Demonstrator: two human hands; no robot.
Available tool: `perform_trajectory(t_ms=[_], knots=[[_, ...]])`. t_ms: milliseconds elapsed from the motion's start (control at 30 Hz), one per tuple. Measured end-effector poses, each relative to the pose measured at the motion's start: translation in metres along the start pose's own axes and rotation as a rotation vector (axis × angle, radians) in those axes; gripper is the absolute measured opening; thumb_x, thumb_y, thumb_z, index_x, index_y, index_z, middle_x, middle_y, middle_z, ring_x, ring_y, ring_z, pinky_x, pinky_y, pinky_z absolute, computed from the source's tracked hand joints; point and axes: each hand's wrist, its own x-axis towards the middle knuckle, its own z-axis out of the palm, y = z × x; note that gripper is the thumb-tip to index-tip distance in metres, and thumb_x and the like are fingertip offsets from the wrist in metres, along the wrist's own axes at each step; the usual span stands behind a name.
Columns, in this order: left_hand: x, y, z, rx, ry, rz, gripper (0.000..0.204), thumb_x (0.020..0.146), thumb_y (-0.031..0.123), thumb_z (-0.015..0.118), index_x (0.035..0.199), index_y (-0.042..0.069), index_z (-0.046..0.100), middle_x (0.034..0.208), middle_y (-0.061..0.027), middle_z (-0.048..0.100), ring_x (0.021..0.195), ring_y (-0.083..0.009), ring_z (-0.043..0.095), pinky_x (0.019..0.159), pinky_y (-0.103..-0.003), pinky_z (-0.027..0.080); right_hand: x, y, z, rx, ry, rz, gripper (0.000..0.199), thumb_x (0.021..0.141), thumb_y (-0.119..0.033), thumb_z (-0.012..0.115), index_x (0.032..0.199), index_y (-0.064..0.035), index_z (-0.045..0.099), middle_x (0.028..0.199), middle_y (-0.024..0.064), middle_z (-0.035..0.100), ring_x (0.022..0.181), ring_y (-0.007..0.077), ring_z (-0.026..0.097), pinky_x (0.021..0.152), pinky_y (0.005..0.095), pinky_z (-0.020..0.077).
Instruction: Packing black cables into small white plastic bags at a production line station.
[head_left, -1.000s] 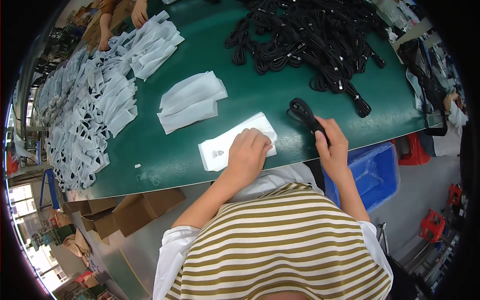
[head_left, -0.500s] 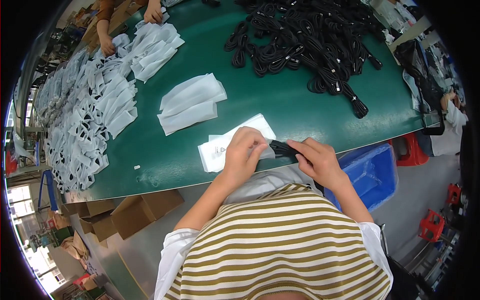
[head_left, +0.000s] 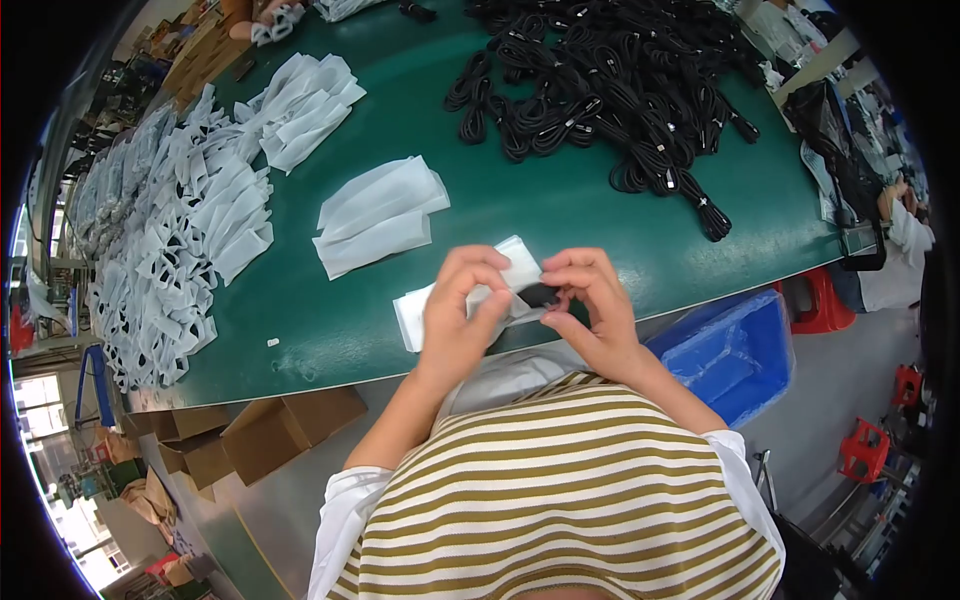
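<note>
A thin translucent white bag is between my hands, over the near edge of the green table. Inside its mouth lies a dark bundle, a black coiled cable, mostly hidden by fingers and bag. My left hand is closed on the bag's left part, thumb against the curled fingers. At the mouth, my right hand curls around the bag's right end, thumb below and fingers above the cable. Beneath my hands lies a stack of flat white bags.
Two overlapping filled white bags lie left of centre. A large heap of filled bags covers the left side, and a pile of black coiled cables the far right. Below the edge are a blue bin and cardboard boxes. Another person's hand shows far left.
The cable has gone farther into the bag. My right hand has shifted slightly left to the bag's mouth. The other person's hands have moved back from the bag heap.
</note>
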Motion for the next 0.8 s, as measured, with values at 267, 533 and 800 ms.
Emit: perform_trajectory(t_ms=[267,533,800], knots=[[0.02,0.011,-0.031,-0.488,0.292,-0.17,0.014,0.102,0.013,0.052,0.095,0.001,0.053,0.099,-0.0095,0.059,0.091,-0.0191,0.062,0.086,-0.033,0.05,0.043,-0.003,-0.002,-0.277,-0.014,-0.206,0.036,0.08,-0.002,0.071,0.115,-0.0038,0.066,0.12,0.0155,0.058,0.088,0.0279,0.061,0.074,0.0343,0.0518],[0.064,-0.017,-0.083,0.26,0.591,-0.095,0.012,0.098,0.011,0.057,0.1,0.0,0.051,0.089,-0.0122,0.06,0.08,-0.0228,0.06,0.08,-0.037,0.048,0.084,0.068,-0.098,-1.237,0.341,-0.083,0.022,0.087,-0.011,0.069,0.108,-0.005,0.068,0.108,0.0112,0.061,0.093,0.0299,0.059,0.079,0.0394,0.0513],[0.025,-0.017,-0.018,0.543,0.153,0.222,0.027,0.077,0.004,0.074,0.1,0.001,0.06,0.098,-0.0152,0.06,0.092,-0.0348,0.056,0.079,-0.041,0.047,0.067,0.058,-0.097,-1.097,0.347,-0.154,0.016,0.089,-0.011,0.067,0.102,-0.0024,0.065,0.101,0.0119,0.061,0.089,0.0284,0.059,0.075,0.0377,0.0501]])
